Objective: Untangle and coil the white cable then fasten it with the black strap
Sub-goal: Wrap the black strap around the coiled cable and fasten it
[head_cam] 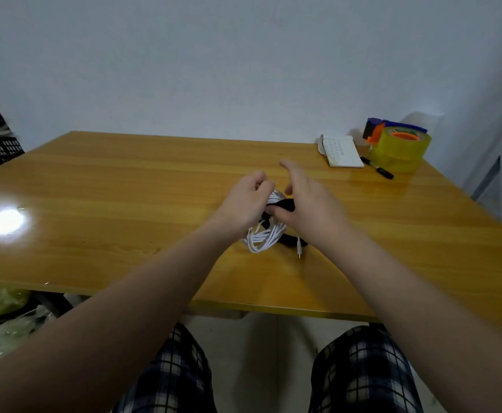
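Near the middle of the frame, on the wooden bench (124, 180), we see the white cable (263, 238) gathered in a loose coil, its loops spilling toward the lower edge. The left hand (245, 204) is curled round the top of the coil. The black strap (285, 204) crosses the coil between both hands. The right hand (312, 204) is blurred: its forefinger is stretched out and its thumb lies against the strap, and we cannot tell whether it pinches. In the upper right lie a notebook (343, 152), a pen (378, 168) and a tape dispenser (400, 147).
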{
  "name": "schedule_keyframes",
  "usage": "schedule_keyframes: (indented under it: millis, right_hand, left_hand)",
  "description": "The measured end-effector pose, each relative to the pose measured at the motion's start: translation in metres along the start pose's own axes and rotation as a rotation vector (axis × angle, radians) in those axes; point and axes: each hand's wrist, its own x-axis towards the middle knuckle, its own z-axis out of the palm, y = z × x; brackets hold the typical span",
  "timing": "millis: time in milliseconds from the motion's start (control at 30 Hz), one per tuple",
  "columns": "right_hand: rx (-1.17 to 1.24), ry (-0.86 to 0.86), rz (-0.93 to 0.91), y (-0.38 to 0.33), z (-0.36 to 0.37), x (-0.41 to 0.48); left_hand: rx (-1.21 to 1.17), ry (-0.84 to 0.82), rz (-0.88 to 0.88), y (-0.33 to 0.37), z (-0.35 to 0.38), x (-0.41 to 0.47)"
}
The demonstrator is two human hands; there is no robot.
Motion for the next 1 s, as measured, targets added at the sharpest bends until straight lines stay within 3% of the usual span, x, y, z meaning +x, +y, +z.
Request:
schedule_keyframes:
  millis: [167,300,467,567,700,833,1000]
  right_hand:
    - [-0.143,0.032,-0.024,0.0,0.013,-0.001]
    - [-0.024,0.168,-0.04,0.002,0.012,-0.007]
    - [-0.045,0.286,-0.142,0.005,0.021,-0.009]
    - [-0.053,0.33,-0.177,0.008,0.021,-0.007]
    - [0.183,0.153,0.031,0.007,0.014,0.003]
    - [0.385,0.01,0.026,0.008,0.008,0.002]
    - [0.978,-0.126,0.283,0.011,-0.008,0.005]
  left_hand:
    - [0.054,-0.014,0.079,0.008,0.01,-0.005]
    - [-0.022,-0.014,-0.054,0.009,0.01,-0.004]
    - [0.121,-0.081,-0.192,0.013,0.008,-0.005]
    - [0.067,-0.064,-0.178,0.012,0.007,-0.005]
    - [-0.156,0.002,-0.094,0.003,0.009,-0.004]
    - [-0.296,0.042,-0.082,-0.003,0.005,-0.003]
    - [-0.318,0.015,0.004,-0.011,-0.005,-0.006]
